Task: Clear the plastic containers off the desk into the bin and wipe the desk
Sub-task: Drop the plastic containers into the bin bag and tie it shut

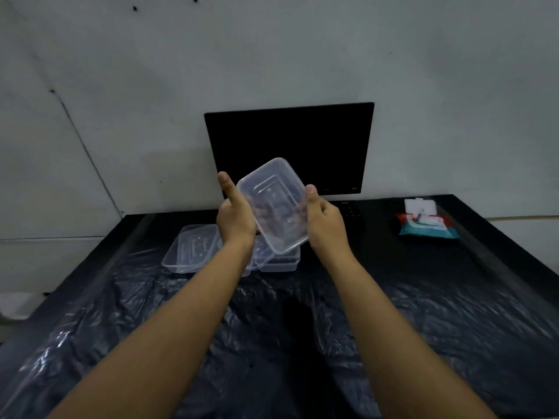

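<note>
Fingers (311, 192) of the right hand (325, 220) and left hand (234, 216) pinch a clear container (273, 204) by its edges, tilted, above more containers (193, 247) just below. Slick plastic held only at the rims could slip and knock that pile. Lettering on the wipes pack (426, 226), well right, is unreadable.

Clear container (273, 207) tilted aloft, others (193, 247) seemingly stacked

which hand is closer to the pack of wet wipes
Right. The right hand grips the raised clear container on the side facing the wipes pack, which lies well off to its right. The left hand holds the container's far side.
</note>
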